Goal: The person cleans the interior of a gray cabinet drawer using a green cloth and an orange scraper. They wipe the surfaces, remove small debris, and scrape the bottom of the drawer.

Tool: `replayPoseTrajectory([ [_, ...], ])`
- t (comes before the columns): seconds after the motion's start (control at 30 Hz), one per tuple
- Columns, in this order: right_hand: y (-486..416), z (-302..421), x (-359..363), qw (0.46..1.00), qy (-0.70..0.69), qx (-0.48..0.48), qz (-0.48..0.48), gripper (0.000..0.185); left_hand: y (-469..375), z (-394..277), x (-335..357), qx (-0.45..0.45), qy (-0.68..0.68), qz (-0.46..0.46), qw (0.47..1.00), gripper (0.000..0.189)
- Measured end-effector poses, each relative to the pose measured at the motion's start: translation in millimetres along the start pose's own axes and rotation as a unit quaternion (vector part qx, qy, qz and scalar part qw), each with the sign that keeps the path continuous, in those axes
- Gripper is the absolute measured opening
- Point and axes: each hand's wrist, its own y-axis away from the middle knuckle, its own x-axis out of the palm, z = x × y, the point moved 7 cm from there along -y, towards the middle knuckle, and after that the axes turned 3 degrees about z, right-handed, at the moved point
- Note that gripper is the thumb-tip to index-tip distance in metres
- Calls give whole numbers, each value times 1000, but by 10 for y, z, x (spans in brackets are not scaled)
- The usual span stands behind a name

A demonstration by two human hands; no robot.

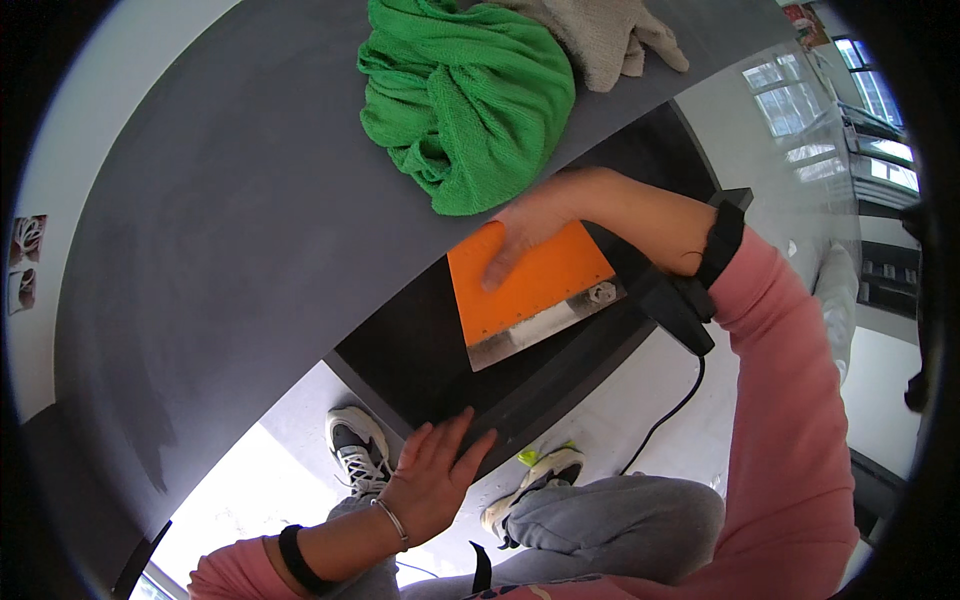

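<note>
My right hand reaches into a dark open drawer and holds an orange wide scraper, its thumb on the orange face and its other fingers partly hidden. The scraper's metal edge faces towards me. At the drawer's near edge is my left hand, fingers spread and holding nothing; whether the fingertips touch the edge is unclear. A crumpled green towel lies on the grey tabletop just above my right hand.
Behind the green towel lies a beige cloth. A black device with a cable is at the drawer's right end, below my right wrist. My shoes are on the pale floor under the drawer.
</note>
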Motion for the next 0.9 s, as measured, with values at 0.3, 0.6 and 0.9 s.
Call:
replayPoseTrajectory([
  [0.3, 1317, 350, 111, 995, 78, 33, -60, 64, 16, 2, -6, 7, 8, -2, 1000, 67],
  [0.6, 3096, -265, 775, 795, 339, 495, -88, 35, 13, -28, -13, 16, -30, -2, 999, 64],
  [0.9, 1658, 711, 144, 825, 433, -50, -359, 19, -6, -11, -34, -1, 0, 13, 1000, 63],
])
